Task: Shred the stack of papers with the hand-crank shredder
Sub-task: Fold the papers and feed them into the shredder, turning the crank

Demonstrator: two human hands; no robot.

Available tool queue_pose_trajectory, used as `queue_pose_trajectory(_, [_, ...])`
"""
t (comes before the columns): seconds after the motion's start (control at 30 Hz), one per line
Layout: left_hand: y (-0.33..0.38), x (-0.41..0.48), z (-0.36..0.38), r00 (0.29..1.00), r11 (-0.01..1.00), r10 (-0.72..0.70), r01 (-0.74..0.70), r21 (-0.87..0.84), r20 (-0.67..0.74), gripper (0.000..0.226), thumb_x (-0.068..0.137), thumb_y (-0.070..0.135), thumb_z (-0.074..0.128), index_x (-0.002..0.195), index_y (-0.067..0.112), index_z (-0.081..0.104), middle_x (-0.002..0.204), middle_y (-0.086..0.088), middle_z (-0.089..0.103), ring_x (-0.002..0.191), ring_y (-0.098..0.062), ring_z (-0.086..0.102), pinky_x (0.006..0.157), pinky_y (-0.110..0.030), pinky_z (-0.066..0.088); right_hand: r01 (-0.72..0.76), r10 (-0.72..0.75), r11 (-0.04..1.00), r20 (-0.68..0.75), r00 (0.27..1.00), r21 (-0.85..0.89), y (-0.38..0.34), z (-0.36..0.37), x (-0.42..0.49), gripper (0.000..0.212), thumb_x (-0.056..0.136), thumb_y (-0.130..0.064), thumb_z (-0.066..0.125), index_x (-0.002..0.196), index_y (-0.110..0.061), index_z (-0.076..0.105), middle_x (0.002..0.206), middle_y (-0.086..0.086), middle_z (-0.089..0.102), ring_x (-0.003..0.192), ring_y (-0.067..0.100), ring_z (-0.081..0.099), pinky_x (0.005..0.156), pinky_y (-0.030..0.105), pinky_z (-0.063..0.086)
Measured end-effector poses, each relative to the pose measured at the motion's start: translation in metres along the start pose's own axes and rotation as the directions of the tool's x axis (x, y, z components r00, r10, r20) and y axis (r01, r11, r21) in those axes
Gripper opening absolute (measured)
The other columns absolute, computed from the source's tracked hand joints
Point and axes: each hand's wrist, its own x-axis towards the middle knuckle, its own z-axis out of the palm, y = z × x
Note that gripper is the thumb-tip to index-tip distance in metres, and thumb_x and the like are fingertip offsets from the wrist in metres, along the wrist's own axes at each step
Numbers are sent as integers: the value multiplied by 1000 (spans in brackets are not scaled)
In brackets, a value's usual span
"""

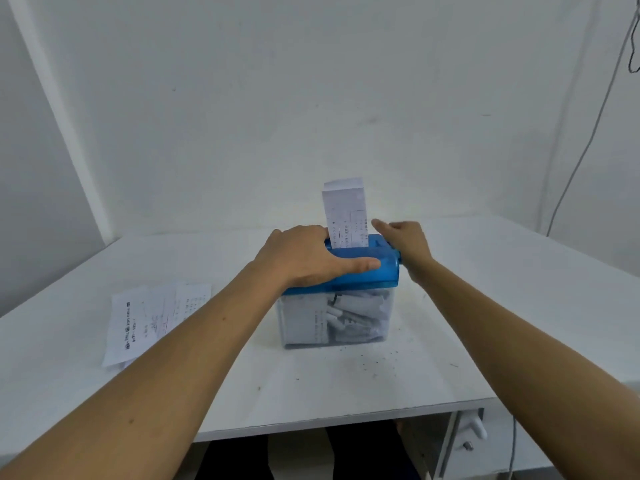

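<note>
Across the middle of the white desk (485, 306), nearer its far edge than its near one, stands the hand-crank shredder (369, 276): a glossy, translucent blue plastic head with rounded ends set on a clear, box-shaped bin (301, 323) packed with curled and crumpled white paper scraps. Toward the desk's left edge, well apart from the shredder, the stack of papers (152, 317) lies flat, its printed white sheets slightly fanned. The left hand (304, 258) grips the left part of the blue head, palm down on top, thumb (360, 264) stretched straight along the near face and the other fingers reaching over the far side out of sight. The right hand (408, 244) sits at the head's right end with fingers curled inward and thumb raised; the crank is hidden behind it, so whether it clasps anything cannot be told. Between the hands a narrow printed sheet (346, 213) stands upright in the top slot. Dark specks (381, 358) dot the desk before the bin.
</note>
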Motion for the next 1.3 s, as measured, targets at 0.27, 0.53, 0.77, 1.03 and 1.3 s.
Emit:
queue_pose_trajectory(0.27, [3,-1,2,999,999,-31,31,13,-20,93,67,98,38,141,44,49,132,9,63,99,-16,56,82,-33,47,-211,270,925,157,950,-314,31,-10,-48,29,98,-15,53,71,-6,56,59,6,60,45,14,50,44,22,41])
queue_pose_trajectory(0.53, [-2,3,3,1000,1000,-26,26,13,4,99,59,104,32,138,47,49,130,11,64,104,-18,59,84,-36,46,-146,294,910,354,888,-387,-14,-60,-88,34,103,-20,40,80,-7,61,59,3,59,47,15,54,50,24,47])
queue_pose_trajectory(0.77, [-3,5,2,999,999,-43,43,-7,-4,97,59,102,39,131,40,56,119,10,66,95,-18,57,83,-36,46,108,75,938,496,865,-329,-58,-101,-78,49,82,-58,68,71,-11,68,61,-3,57,60,10,53,65,26,50])
queue_pose_trajectory(1.03, [-7,9,7,998,998,-56,55,-28,-31,99,52,106,38,128,45,57,122,10,65,99,-19,57,86,-37,46,211,-192,958,109,975,-197,-54,-64,-27,50,82,-55,72,73,-6,70,67,1,70,70,18,69,74,33,60])
queue_pose_trajectory(1.3, [-8,13,6,998,998,-47,46,-41,-28,96,49,108,36,120,47,61,110,15,67,92,-12,60,78,-35,49,277,-290,955,-147,946,-107,-22,-18,8,42,91,-41,69,69,-7,57,63,-2,65,49,1,57,55,22,48])
